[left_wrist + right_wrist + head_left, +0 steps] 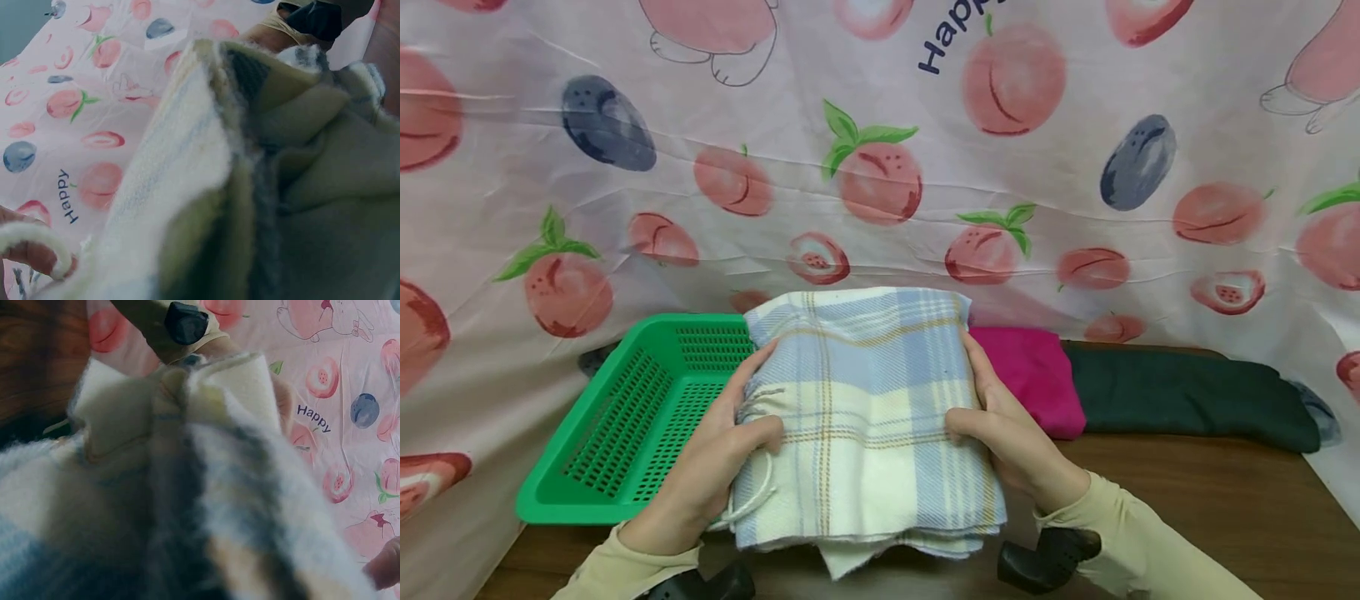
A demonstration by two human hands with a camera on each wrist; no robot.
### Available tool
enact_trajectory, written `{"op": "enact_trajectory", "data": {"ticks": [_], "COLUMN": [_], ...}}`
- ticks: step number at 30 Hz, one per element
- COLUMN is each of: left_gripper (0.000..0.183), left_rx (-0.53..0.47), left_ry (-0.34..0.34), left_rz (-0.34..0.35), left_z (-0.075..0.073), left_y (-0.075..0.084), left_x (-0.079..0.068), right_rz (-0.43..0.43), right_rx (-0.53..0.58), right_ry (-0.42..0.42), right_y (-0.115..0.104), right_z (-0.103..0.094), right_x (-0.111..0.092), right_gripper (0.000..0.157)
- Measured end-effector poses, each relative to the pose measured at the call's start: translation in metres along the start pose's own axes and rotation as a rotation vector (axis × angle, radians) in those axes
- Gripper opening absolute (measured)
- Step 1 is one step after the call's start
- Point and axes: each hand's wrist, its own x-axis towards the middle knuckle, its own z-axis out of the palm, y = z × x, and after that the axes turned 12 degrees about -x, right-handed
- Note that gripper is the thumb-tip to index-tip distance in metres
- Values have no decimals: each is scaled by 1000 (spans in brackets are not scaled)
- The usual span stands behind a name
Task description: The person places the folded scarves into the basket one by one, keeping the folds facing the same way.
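Both forearms rise from the lower edge of the head view in pale sleeves. The left hand (715,467) and right hand (1011,442) face each other — thumbs curled inward on top, fingers reaching up-frame — each grip closed, wrists angled inward.

basket (625,417) left, blanket (865,417) centre, cloths (1150,392) right

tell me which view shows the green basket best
The head view: the green basket sits on the table left of the plaid blanket that both hands hold. Neither wrist view shows the basket; folded blanket and the peach-print backdrop fill them.
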Motion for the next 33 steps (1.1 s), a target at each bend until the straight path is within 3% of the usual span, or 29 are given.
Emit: {"op": "enact_trajectory", "data": {"ticks": [11, 18, 26, 33], "left_gripper": [105, 102, 98, 97], "left_rx": [57, 87, 25, -9], "left_ry": [-22, -17, -48, -38], "left_rz": [42, 52, 96, 179], "left_z": [-40, -63, -88, -101], "left_y": [11, 22, 33, 37], "left_x": [7, 13, 14, 17], "right_rz": [36, 53, 12, -14], "right_rx": [73, 49, 127, 131], "right_ry": [-47, -37, -79, -65], "right_y": [-17, -29, -33, -34], "right_z": [18, 27, 38, 48], "right_x": [26, 40, 59, 72], "right_gripper": [108, 111, 113, 113]}}
